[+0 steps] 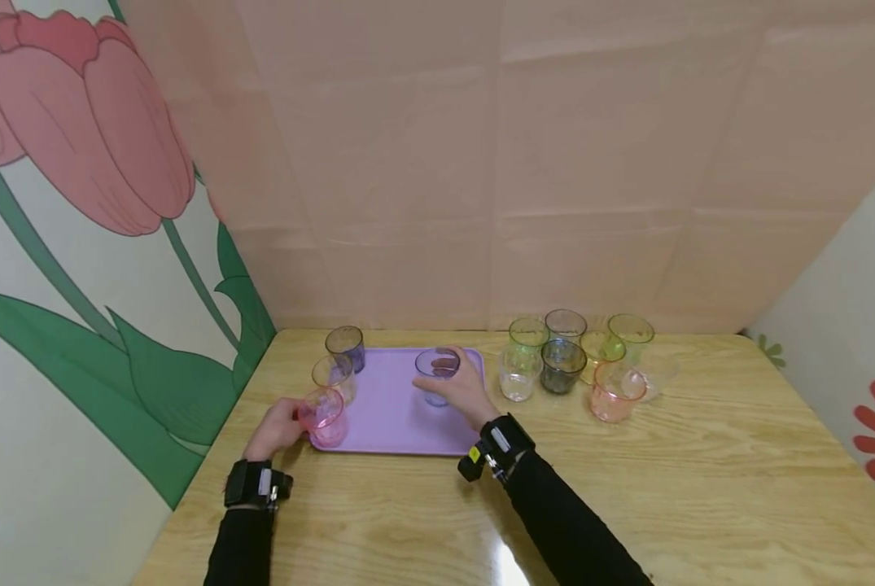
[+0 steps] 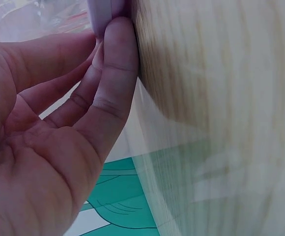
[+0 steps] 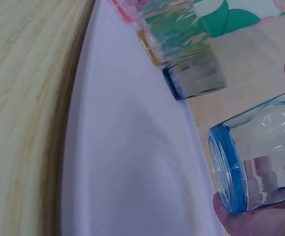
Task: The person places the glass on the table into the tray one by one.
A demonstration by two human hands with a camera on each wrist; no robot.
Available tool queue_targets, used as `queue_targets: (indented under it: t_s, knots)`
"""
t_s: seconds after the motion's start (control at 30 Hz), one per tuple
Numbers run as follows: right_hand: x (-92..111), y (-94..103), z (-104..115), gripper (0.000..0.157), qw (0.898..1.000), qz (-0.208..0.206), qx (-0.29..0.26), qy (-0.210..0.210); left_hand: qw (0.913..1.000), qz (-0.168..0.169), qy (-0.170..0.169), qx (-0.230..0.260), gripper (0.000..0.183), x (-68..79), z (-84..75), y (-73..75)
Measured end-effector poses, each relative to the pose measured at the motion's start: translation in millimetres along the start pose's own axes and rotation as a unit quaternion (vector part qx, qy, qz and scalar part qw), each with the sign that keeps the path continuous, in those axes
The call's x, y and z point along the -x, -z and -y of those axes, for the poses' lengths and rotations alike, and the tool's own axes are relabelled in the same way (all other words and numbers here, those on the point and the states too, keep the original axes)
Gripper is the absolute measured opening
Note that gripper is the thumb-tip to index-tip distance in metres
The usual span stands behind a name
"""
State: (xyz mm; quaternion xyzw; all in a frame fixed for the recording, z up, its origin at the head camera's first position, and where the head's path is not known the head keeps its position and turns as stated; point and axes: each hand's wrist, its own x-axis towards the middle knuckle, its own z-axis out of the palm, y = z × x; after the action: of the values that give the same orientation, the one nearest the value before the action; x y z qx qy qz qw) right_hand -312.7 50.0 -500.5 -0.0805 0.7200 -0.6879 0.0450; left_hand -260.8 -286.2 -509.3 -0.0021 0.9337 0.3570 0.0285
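My right hand (image 1: 468,389) grips a clear blue-tinted glass (image 3: 268,162) over the lavender tray (image 1: 396,427). In the right wrist view, the glass's thick blue base stands apart from the tray surface, and a fingertip lies against that base. At the tray's front left corner, my left hand (image 1: 276,429) pinches the tray rim (image 2: 101,14) between thumb and fingers. Beside those fingers stands a pink glass (image 1: 323,423) on the tray. Behind it, along the left edge, are an amber glass (image 1: 334,378) and a dark grey-blue glass (image 1: 347,350).
Right of the tray, several tinted glasses stand grouped on the wooden table (image 1: 627,505), among them a dark grey glass (image 1: 562,370), a peach glass (image 1: 616,397) and a clear one (image 1: 518,382). A pink-beige covering (image 1: 481,163) hangs behind the table.
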Motion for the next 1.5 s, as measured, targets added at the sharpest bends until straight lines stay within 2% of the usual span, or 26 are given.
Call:
queue_targets:
  t_s: [0.2,0.4,0.63,0.73,0.83,1.07,1.33,1.5]
  knots:
    - [-12,-15.0,-5,0.082,0.999,-0.024,0.014,-0.018,1.0,0.0,-0.001,-0.002,0.008,-0.3,1.6,-1.1]
    - [-24,-31.1,-10,0.079,0.998,-0.027,0.046,-0.02,1.0,0.003,0.006,0.001,0.009,-1.0,1.5,-0.9]
    - [-33,-49.6,-10,0.078,0.998,-0.022,0.056,-0.025,0.9997,-0.004,-0.023,0.01,0.007,-1.1,-0.4,-0.1]
    - [-36,-55.6,-9,0.078,0.997,-0.028,0.062,-0.03,0.9996,-0.001,-0.019,0.019,0.007,-1.0,-0.5,-0.2]
    - [-39,-59.8,-7,0.08,0.996,-0.03,0.08,-0.031,0.9995,-0.001,-0.018,0.025,0.008,-1.3,-0.6,-0.2]
    - [-48,-65.6,2,0.084,0.985,-0.017,0.174,-0.005,0.9996,-0.002,-0.012,0.024,0.008,0.5,-1.6,2.1]
    - [-58,-71.3,7,0.083,0.982,-0.03,0.187,-0.008,0.9992,-0.004,-0.03,0.028,0.009,0.7,1.2,2.7]
    - [-59,-74.4,7,0.083,0.978,-0.035,0.205,-0.001,0.9992,0.0,-0.023,0.032,0.007,-0.2,1.4,2.0]
